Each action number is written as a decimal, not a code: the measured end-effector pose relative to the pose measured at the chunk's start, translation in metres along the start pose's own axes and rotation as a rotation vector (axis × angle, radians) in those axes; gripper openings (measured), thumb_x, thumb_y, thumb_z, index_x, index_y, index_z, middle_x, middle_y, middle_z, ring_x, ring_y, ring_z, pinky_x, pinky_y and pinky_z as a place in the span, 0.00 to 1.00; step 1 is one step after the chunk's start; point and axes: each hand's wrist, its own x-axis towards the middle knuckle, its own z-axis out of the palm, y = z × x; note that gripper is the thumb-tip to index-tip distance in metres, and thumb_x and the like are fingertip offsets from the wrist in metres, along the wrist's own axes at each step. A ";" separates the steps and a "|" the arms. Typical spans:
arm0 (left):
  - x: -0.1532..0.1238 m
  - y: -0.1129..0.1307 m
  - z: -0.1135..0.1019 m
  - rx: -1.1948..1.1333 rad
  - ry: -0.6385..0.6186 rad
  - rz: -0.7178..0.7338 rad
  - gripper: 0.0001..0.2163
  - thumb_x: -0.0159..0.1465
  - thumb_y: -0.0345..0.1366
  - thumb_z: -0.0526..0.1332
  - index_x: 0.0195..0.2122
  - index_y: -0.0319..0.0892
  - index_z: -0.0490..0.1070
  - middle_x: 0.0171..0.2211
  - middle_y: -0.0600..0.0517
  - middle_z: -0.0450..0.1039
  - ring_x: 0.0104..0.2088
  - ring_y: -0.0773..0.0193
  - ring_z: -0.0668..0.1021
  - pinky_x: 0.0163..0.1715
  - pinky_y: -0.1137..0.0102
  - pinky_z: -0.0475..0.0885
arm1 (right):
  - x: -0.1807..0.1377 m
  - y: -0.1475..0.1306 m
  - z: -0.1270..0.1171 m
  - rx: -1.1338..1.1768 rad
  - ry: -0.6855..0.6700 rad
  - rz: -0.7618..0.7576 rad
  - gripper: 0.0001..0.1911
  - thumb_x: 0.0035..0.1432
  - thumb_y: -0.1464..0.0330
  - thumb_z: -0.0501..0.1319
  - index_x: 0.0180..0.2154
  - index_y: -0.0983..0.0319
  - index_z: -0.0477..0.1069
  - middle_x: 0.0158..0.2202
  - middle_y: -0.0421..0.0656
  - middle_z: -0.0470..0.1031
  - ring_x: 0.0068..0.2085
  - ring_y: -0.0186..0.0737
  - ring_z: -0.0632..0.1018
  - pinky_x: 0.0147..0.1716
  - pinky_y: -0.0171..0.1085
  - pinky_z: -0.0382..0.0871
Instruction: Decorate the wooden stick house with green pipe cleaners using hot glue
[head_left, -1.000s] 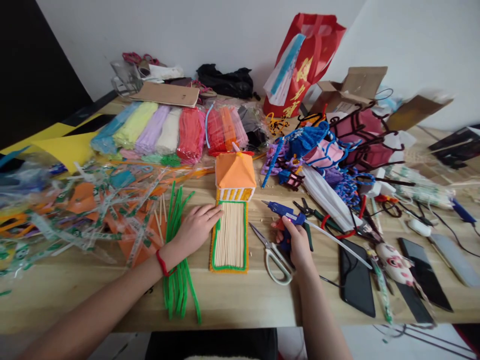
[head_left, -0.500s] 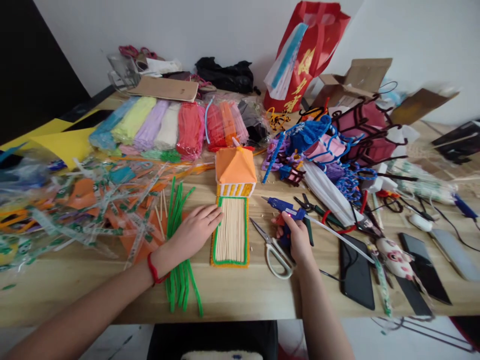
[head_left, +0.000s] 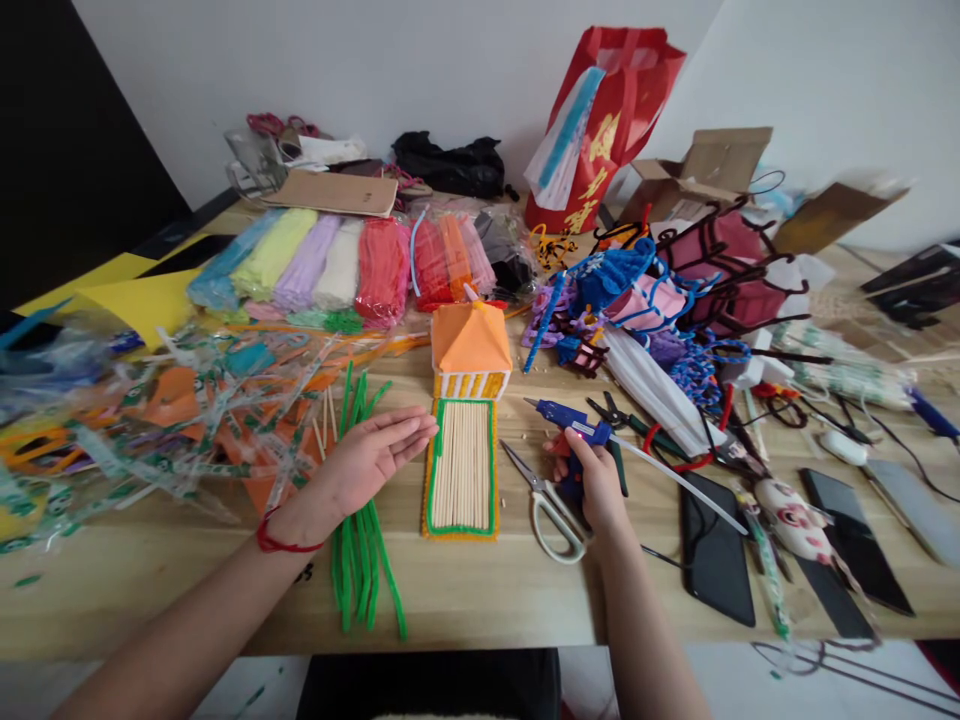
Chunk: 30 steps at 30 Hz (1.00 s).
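Note:
A flat panel of pale wooden sticks, edged in green and orange pipe cleaner, lies in front of me. Directly behind it stands a small house with an orange roof and striped walls. At the panel's left edge my left hand is turned on its side, fingers stretched out, nothing held. Beneath that wrist runs a bunch of green pipe cleaners. My right hand is wrapped round a blue glue gun, its nozzle pointing left and a white glue stick out the back. Scissors with white handles lie between.
Plastic wrappers and scraps cover the left side. Bundled pipe cleaners and a red bag are at the back. Blue and pink craft pieces, pliers and a phone lie to the right.
My left hand has lifted off the panel's upper left edge, shifted slightly left and rolled palm inward. My right hand stays on the glue gun in the same place.

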 end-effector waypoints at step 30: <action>-0.043 -0.001 0.051 -0.367 -0.212 -0.089 0.11 0.56 0.19 0.61 0.33 0.42 0.74 0.30 0.57 0.77 0.28 0.76 0.77 0.28 0.83 0.72 | 0.001 0.001 -0.001 -0.045 0.024 -0.011 0.20 0.47 0.52 0.66 0.28 0.64 0.72 0.28 0.45 0.77 0.17 0.29 0.65 0.16 0.33 0.63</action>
